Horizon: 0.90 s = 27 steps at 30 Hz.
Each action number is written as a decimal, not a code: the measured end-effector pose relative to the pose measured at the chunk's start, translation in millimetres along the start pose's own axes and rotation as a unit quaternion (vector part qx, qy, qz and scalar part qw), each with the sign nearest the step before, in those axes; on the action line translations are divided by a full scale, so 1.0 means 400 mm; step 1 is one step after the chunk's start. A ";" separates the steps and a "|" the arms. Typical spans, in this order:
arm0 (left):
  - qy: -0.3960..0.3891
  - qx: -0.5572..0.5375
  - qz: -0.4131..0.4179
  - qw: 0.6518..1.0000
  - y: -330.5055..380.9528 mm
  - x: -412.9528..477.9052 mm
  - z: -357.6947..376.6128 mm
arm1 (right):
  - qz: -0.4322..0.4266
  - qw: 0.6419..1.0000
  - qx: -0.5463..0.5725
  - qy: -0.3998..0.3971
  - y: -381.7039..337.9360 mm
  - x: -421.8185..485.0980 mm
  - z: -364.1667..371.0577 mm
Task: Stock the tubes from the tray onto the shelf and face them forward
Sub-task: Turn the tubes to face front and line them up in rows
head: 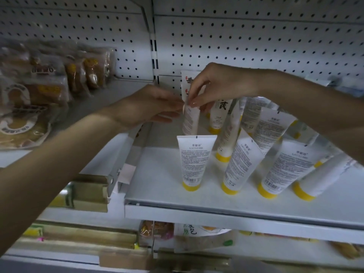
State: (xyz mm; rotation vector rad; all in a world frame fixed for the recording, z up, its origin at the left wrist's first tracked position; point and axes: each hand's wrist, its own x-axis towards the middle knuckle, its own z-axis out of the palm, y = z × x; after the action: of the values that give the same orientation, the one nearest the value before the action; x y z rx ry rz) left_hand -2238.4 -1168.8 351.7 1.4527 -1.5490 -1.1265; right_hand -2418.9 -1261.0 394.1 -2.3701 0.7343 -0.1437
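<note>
Nearest, front-row tubes (195, 162) lean on the shelf (177, 203), barcodes outward. Behind, my left hand (149, 107) and right hand (216, 83) pinch one tube (190, 123) by its crimp; a careless nudge could, I judge, topple that row.

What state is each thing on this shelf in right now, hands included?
held tube: crimp up, pinched at the top.
right hand: pinches held tube's crimp.
left hand: at the crimp's corner, grip unclear.
front-left tube: upright on cap, back label outward.
neighbouring tubes: tilted, standing on caps.
</note>
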 end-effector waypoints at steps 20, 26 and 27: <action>-0.002 0.007 -0.001 1.000 -0.013 0.000 0.035 | 0.020 0.996 -0.044 0.078 0.004 0.008 0.031; 0.025 -0.021 0.027 0.999 -0.006 0.005 0.043 | 0.021 0.993 -0.030 0.109 0.004 -0.009 0.036; 0.027 -0.023 0.030 0.999 -0.007 0.007 0.043 | 0.021 0.993 -0.029 0.108 0.004 -0.013 0.035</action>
State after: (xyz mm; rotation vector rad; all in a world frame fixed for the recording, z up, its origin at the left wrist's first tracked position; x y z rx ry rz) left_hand -2253.7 -1169.7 342.6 1.3851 -1.5111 -1.0723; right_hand -2420.0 -1251.6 382.7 -2.4158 0.9002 -0.3718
